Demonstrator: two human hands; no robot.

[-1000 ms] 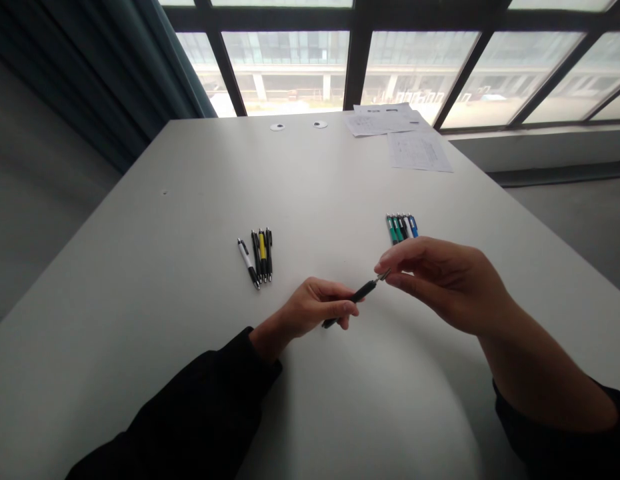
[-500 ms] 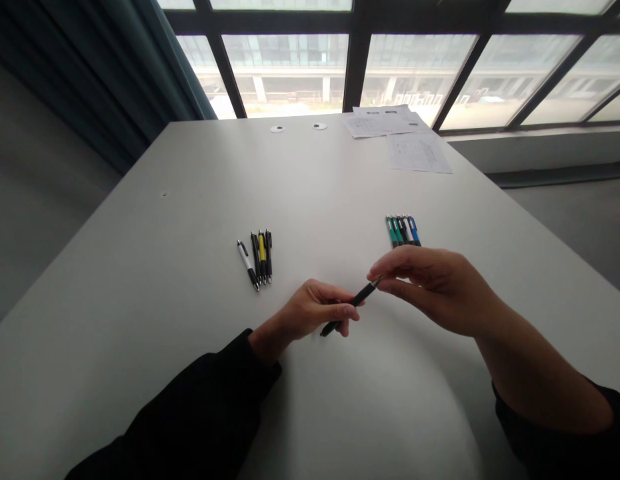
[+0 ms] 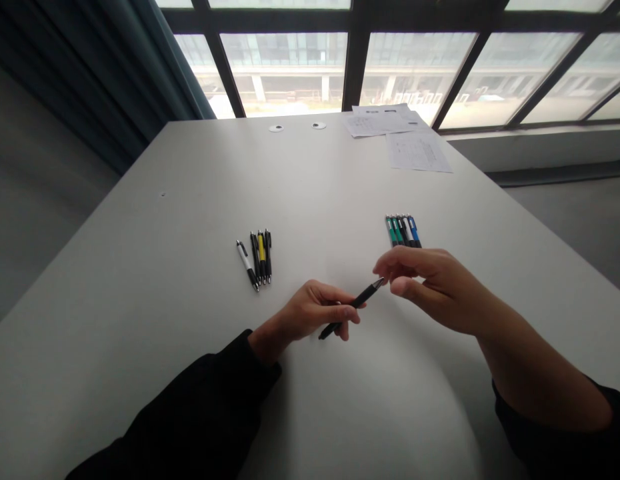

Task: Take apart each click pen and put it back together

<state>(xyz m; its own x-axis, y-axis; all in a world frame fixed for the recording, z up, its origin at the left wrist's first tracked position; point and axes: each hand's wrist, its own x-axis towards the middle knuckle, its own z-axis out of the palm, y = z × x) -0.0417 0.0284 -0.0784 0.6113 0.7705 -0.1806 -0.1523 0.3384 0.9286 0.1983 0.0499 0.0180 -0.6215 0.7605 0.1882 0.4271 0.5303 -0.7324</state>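
A black pen [image 3: 366, 294] is pinched between the thumb and fingers of my left hand [image 3: 317, 310]. It slants up to the right, its silver tip end close to my right hand [image 3: 433, 287]. The right thumb stands apart from the fingers, which are at the tip; whether they touch it I cannot tell. Left of my hands lie several pens [image 3: 261, 258] side by side, black ones and a yellow one, with a white pen [image 3: 247, 265] set at a slant beside them. Beyond my right hand is a row of green, black, white and blue pens [image 3: 403, 230], its lower ends partly hidden.
The white table [image 3: 215, 180] spreads out ahead to a large window. Printed papers [image 3: 419, 152] lie at its far right corner, and two round cable covers [image 3: 277, 129] sit near the far edge. A dark curtain [image 3: 140, 73] hangs at the left.
My right thumb has come away from the pen's silver tip, and the right fingers have opened and shifted slightly right. The left hand keeps the pen in nearly the same place.
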